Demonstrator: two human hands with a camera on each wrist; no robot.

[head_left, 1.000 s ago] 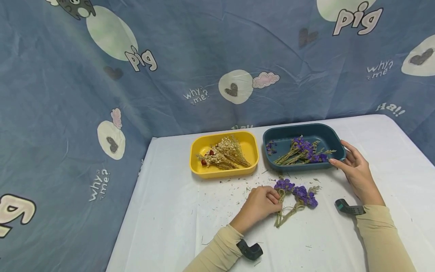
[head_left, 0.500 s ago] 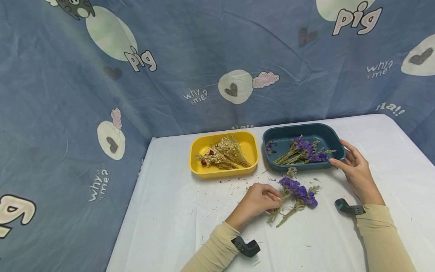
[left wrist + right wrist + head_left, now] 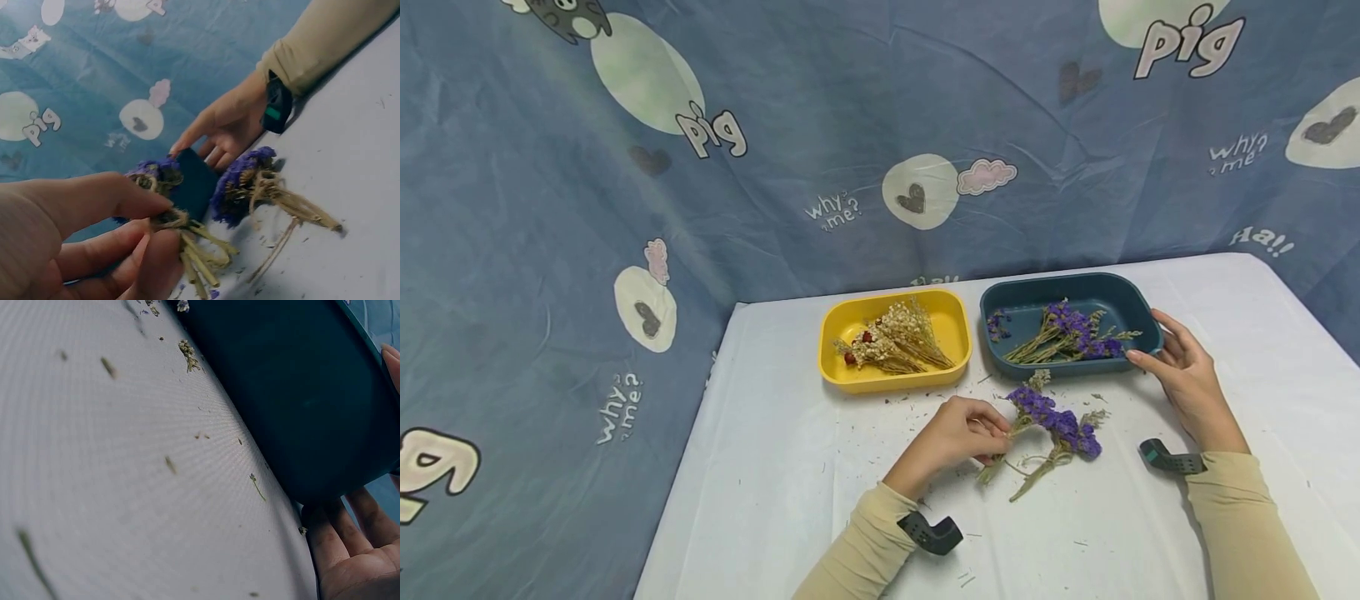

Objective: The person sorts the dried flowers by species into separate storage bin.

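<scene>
My left hand (image 3: 958, 435) pinches a small bunch of dried purple flowers (image 3: 1032, 404) by its twine-tied stems (image 3: 203, 259). The bunch slants, with blooms pointing away and cut ends toward me. Right beside it, a second twine-tied purple bunch (image 3: 1078, 435) lies on the white table, a loose twine end trailing from it. My right hand (image 3: 1186, 379) holds the right end of a dark teal tray (image 3: 1052, 282), thumb at the near corner. In the right wrist view, fingers (image 3: 331, 540) curve against the corner of the tray. Loose purple flowers (image 3: 1067, 329) lie inside it.
To the left of the teal tray stands a yellow tray (image 3: 850, 385) holding bunches of small cream and red dried flowers (image 3: 891, 337). Bits of stem and petal litter the white tablecloth (image 3: 775, 467). A blue printed curtain (image 3: 820, 100) hangs behind the table.
My left hand has moved left, drawing the pinched bunch's stems leftward so that it tilts more. The second bunch and my right hand on the tray stay where they were.
</scene>
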